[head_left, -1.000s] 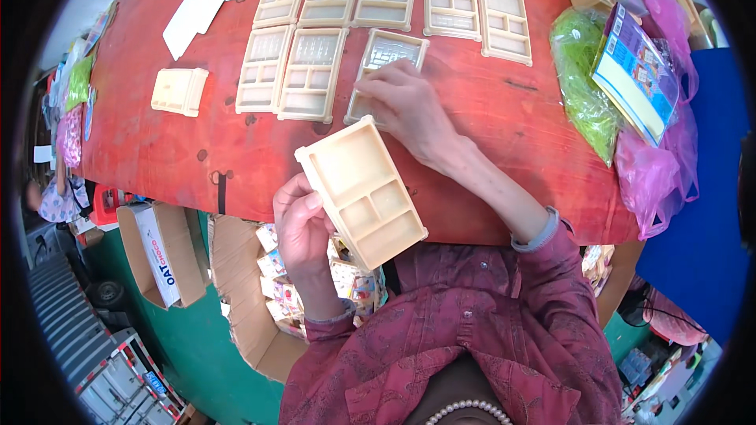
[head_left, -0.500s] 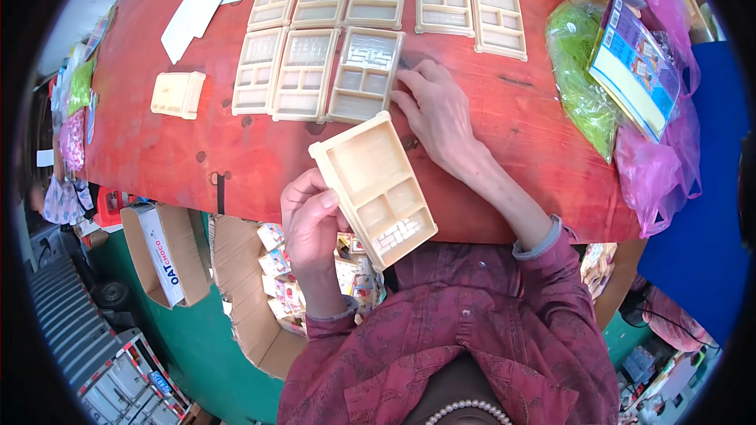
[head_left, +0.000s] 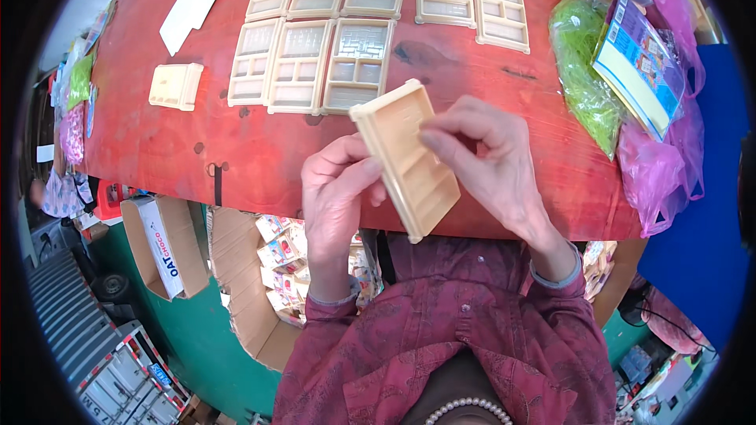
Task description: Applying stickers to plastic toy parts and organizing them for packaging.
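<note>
Left hand pinching hard along one long edge, thumb on the near side, fingers curled round it, and caught in that hold is the beige compartment tray; right hand up at the opposite edge, thumb and finger drawn close together. Biggest thing around them, the red table spreads out ahead, with an open carton of small packaged pieces below its near edge on the left. Off to the right, a clear bag of green strands, a blue-and-yellow booklet overlapping it. Across the far side, eight open trays lie face up in two rows, well apart from the hands. Now the held one: it's up over the table's near edge, tilted, open face toward the right hand, long axis slanting from far left to near right. It lies just right of the left hand's grip and just left of the right fingertips, squarely between the two, the left in plain contact. Down at those right fingertips it's blurred: can't tell whether they touch the tray or hold anything small.
</note>
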Available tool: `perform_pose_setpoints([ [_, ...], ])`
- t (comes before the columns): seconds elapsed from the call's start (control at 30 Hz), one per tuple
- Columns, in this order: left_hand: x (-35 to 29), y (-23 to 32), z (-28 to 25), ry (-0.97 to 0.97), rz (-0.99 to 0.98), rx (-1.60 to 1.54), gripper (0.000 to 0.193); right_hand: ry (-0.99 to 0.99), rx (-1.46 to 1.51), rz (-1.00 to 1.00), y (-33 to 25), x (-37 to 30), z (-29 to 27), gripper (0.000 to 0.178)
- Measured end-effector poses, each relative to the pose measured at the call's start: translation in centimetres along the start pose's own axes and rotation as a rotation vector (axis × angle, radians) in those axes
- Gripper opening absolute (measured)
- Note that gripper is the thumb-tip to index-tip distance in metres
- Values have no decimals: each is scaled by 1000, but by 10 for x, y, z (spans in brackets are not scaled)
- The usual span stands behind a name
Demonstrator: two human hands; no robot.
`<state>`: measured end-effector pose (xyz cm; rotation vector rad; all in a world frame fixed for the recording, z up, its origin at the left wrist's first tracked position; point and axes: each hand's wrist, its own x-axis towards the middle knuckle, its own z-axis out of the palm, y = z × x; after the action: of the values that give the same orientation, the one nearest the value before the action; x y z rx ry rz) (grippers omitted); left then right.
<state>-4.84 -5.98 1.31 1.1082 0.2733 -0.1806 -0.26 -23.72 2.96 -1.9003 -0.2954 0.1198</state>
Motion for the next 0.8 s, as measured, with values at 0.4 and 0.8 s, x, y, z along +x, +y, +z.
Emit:
perform_pose_setpoints([
  [0.4, 6, -5, 36, -150, 66, 270, 9, -115, 37, 56, 2, -15, -21, 8],
  [0.8, 10, -7, 39, -107, 35, 272, 10, -85, 255, 145, 18, -17, -20, 11],
])
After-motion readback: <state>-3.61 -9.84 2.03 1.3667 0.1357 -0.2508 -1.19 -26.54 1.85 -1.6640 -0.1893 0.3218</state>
